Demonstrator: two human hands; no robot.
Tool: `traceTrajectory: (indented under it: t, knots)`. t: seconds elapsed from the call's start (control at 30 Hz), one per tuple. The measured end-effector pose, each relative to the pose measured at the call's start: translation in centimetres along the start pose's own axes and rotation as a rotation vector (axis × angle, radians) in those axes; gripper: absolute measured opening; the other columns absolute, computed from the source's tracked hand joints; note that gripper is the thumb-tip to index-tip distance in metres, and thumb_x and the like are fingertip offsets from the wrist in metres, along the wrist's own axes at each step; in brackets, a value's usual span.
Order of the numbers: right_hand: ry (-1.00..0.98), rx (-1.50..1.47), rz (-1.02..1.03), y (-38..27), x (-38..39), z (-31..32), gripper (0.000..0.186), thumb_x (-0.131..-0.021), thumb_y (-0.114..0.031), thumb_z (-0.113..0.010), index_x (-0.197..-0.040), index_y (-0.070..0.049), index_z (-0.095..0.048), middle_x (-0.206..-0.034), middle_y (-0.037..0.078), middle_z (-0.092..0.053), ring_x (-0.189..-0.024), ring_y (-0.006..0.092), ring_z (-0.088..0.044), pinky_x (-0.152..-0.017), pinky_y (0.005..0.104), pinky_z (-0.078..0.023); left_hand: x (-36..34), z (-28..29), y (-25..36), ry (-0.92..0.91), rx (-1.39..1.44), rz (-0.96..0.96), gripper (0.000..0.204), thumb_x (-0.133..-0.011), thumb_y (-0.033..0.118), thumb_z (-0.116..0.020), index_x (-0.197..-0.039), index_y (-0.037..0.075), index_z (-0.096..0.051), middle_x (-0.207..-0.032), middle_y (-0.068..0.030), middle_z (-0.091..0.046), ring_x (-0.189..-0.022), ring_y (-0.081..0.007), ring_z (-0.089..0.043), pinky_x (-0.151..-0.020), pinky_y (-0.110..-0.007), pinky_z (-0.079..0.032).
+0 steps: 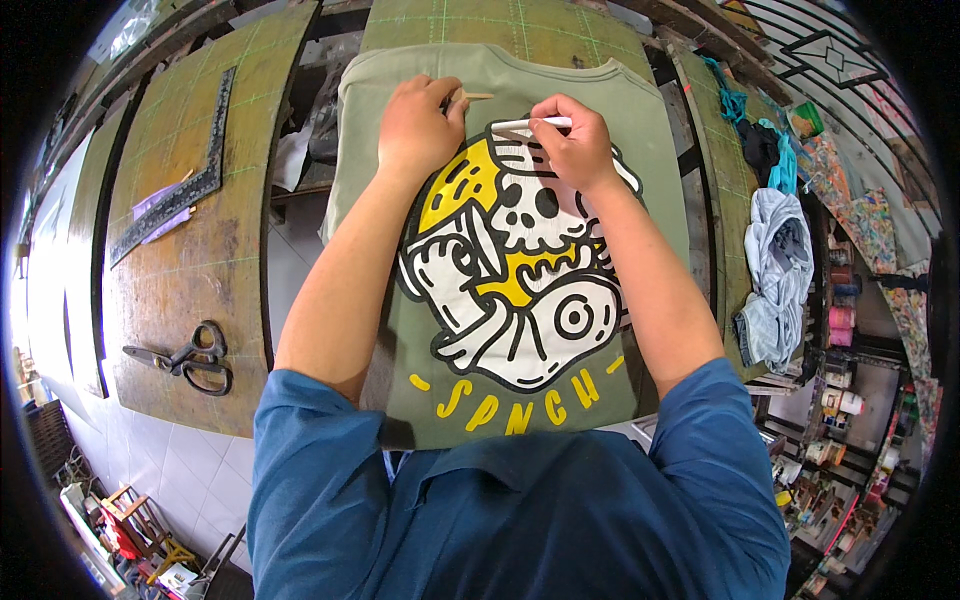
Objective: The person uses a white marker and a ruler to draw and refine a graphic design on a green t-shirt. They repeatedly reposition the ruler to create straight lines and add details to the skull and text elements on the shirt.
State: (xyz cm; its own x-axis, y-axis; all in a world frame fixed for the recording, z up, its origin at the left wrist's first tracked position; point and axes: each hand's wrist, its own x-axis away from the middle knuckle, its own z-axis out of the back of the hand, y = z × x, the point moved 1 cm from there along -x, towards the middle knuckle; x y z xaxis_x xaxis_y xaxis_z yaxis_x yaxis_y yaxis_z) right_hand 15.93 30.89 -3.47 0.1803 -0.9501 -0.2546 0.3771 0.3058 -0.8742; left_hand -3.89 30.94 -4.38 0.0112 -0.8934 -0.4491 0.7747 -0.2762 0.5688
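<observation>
A sage-green T-shirt (660,190) lies spread on a board in front of me, neckline at the far side. It carries a large white, yellow and black cartoon skull print (530,215) with yellow lettering below. My left hand (422,122) rests on the shirt's upper left, fingers curled, with a thin tan pointed strip (476,96) sticking out between thumb and forefinger. My right hand (575,142) is closed around a slim white pen-like stick (552,122). The stick lies nearly level over the top of the skull, its left end close to the black outline.
Left of the shirt, another worn board (200,290) holds black scissors (190,357), a dark L-shaped ruler (215,150) and a purple item (168,212) beneath it. Light-blue cloth (778,270) is bunched on the right-hand board. Shelves with spools (842,317) stand farther right.
</observation>
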Motion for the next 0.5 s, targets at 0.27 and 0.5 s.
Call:
traceTrajectory:
  t: [0.27,0.5]
  knots:
    - [0.095,-0.427,-0.149,0.3,-1.2,1.8,0.007,-0.077,-0.009,-0.060,-0.078,-0.002,-0.062,-0.063,0.000,-0.055,-0.056,0.0058,-0.046,-0.051,0.0218,-0.036,0.1,0.1,0.2,0.018,-0.003,-0.008,0.025,-0.078,0.021,-0.064,-0.100,0.009,-0.064,-0.094,-0.0149,-0.060,-0.094,-0.0335,-0.056,-0.081,-0.041,-0.045]
    - [-0.010,-0.407,-0.159,0.8,-0.7,1.9,0.006,-0.078,-0.007,-0.058,-0.080,-0.002,-0.062,-0.064,0.000,-0.056,-0.057,0.0049,-0.047,-0.051,0.0199,-0.037,0.1,-0.2,-0.2,0.025,0.037,-0.025,0.024,-0.078,0.020,-0.065,-0.099,0.008,-0.064,-0.094,-0.0161,-0.061,-0.091,-0.0353,-0.056,-0.079,-0.041,-0.046]
